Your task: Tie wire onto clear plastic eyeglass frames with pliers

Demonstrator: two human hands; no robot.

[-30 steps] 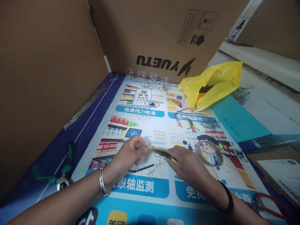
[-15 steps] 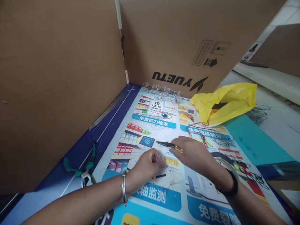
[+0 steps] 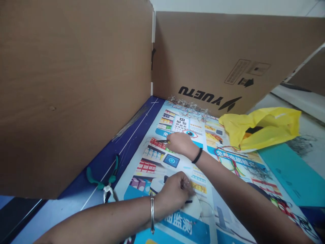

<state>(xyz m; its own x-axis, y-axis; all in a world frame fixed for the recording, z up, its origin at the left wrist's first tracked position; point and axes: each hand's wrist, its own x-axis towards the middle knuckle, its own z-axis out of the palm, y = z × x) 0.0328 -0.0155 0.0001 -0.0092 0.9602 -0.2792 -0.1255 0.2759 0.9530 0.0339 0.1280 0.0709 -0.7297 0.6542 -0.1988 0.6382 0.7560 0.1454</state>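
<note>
Wire frame (image 3: 207,207) of a pair of glasses lies flat on the printed poster (image 3: 175,223), near the front edge, and the left hand (image 3: 175,191) rests on it with the fingers closed together, pinching the thin wire next to a small dark tip. The right hand (image 3: 179,143) is well apart from it, farther back on the poster, with the fingers wrapped around the yellow handles of the pliers (image 3: 162,140); the dark nose of the tool points to the left and touches no wire. So, as I judge it, no bending is happening on the frame at this moment. It looks like bare wire, and whether its shape is finished I cannot tell. A second pair of pliers with green handles (image 3: 106,179) lies near the cardboard wall (image 3: 76,84). More wire pieces (image 3: 190,105) are heaped at the back, beside the yellow bag (image 3: 264,127).
</note>
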